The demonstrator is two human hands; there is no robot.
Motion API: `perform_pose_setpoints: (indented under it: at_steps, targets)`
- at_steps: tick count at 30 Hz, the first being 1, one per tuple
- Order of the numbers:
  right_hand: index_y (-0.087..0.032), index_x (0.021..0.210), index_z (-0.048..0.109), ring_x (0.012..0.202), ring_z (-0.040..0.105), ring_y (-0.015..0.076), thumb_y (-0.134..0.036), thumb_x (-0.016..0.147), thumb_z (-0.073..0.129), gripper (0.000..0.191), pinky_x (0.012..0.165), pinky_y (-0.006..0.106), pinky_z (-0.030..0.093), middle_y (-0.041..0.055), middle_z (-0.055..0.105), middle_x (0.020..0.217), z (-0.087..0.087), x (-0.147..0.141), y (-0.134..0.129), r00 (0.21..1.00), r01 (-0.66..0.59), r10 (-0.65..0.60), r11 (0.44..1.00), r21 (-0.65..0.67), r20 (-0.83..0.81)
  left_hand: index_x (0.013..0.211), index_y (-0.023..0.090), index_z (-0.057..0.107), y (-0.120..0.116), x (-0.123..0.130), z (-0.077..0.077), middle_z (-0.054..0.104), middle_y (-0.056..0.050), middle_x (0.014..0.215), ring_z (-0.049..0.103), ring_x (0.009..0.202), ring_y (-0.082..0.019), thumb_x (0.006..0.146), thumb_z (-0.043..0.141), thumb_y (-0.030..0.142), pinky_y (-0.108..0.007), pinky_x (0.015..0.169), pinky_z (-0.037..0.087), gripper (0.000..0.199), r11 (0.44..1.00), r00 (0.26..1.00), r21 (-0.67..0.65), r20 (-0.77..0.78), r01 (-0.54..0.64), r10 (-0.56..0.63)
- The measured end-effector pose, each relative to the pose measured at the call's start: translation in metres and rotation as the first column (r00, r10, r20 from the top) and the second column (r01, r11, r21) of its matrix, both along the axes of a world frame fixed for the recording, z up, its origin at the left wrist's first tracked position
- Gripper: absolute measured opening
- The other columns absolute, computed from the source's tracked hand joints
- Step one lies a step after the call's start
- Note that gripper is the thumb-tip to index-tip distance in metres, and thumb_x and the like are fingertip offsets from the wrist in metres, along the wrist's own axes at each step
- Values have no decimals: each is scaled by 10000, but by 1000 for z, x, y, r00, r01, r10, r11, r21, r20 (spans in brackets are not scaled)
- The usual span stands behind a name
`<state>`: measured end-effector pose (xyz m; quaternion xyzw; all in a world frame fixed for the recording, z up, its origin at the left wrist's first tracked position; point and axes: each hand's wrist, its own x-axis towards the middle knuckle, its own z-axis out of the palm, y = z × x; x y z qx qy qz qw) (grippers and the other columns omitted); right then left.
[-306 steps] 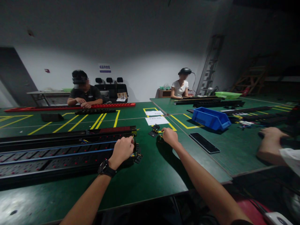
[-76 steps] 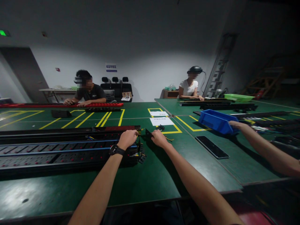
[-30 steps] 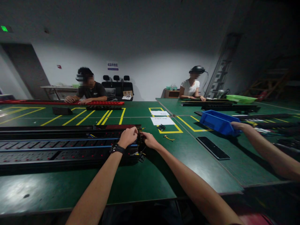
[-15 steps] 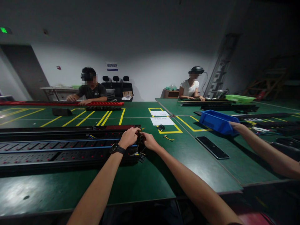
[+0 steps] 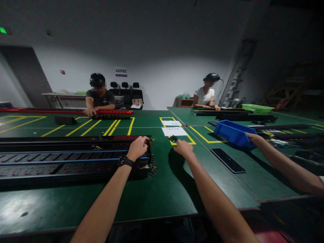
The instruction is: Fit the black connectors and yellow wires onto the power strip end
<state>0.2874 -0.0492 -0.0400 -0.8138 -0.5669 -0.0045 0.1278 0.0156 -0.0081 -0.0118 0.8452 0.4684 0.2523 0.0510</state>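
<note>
1. The long black power strip [image 5: 76,162] lies across the left half of the frame on the green table [image 5: 162,192], its right end just left of centre, with small wires sticking out there.
2. The left hand [image 5: 138,147], a dark watch on its wrist, sits on that right end with the fingers curled down over the top edge, apparently gripping the end piece; the light is too dim to be sure.
3. The right hand [image 5: 184,148] is stretched out a little right of centre, palm down, fingers loosely bent and pointing at a small black part [image 5: 173,138]; they are very near it, holding nothing that I can see.
4. That part lies at the near edge of a white paper sheet [image 5: 174,131] inside yellow floor-style markings.
5. Further right, a dark phone [image 5: 227,160] lies flat, and a co-worker's hand [image 5: 251,136] rests against a blue bin [image 5: 231,132].
6. In the upper middle, two seated people work at the far side of the tables.
</note>
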Motion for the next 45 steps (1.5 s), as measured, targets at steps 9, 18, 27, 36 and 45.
perform_pose_setpoints:
  at_steps: [9,18,27,36,45]
  targets:
    - [-172,1052,715,938,700,244,-130,870,561,242,807,317,493,128,749,989,-14,-18,18,949,-272,290,951,144,-120,1186,251,659,-1,0,0,685,-60,1120,673,987,-200,873,503,130,-286,871,516,370,1000,1000,-4,2,-15,15]
    - [-218,1191,566,816,677,199,-168,878,612,320,746,285,470,20,724,888,-13,-71,45,780,-484,604,750,451,-167,1175,263,657,-2,0,1,684,-56,1109,668,992,-208,867,505,141,-286,821,521,365,1000,1000,-17,-9,-25,25]
    - [-183,1273,574,856,666,188,-194,903,583,371,820,292,480,32,723,910,-27,-66,64,795,-441,577,761,476,-185,1174,254,654,-2,0,0,680,-60,1096,668,974,-205,872,510,136,-285,818,523,355,1000,999,-4,-27,-19,18]
    - [-173,1302,611,892,669,201,-187,911,580,393,875,307,489,59,745,929,-36,-72,80,820,-386,540,767,512,-190,1171,250,656,-2,0,0,677,-62,1098,661,987,-200,871,518,134,-282,824,515,350,1000,999,-11,-41,-19,19]
    - [-195,1080,699,817,670,194,-350,918,615,240,762,278,482,56,743,886,-38,-66,81,900,-242,367,869,431,-235,1164,265,658,-2,0,-2,676,-54,1106,657,991,-203,865,511,142,-288,822,513,355,1000,1000,-5,-26,-16,16]
